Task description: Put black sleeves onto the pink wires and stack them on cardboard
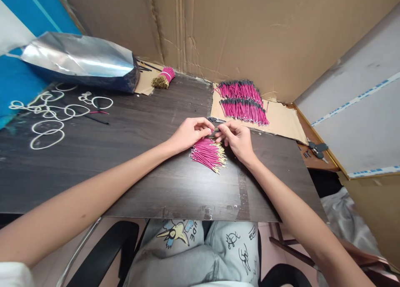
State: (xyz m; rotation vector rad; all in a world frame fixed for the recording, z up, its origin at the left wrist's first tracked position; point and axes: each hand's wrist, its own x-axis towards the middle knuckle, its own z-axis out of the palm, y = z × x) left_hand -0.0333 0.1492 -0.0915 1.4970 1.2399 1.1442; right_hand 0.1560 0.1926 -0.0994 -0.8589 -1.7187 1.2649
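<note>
Pinching a thin wire (pixel 215 130) mid-frame, left fingers (pixel 204 133) and right fingers (pixel 226 131) could brush and scatter the pink pile (pixel 207 153) below

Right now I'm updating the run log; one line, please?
left hand: pinching wire | right hand: at its gold end, grip unclear | wire pile: on table

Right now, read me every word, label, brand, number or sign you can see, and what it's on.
"UDE": on the light grey printed cloth trousers, perhaps part of a longer word.
Small black marks, same trousers, right leg: too unclear to read.
Blue-and-white tape strip: too blurred to tell any lettering.
I can read nothing else.
</note>
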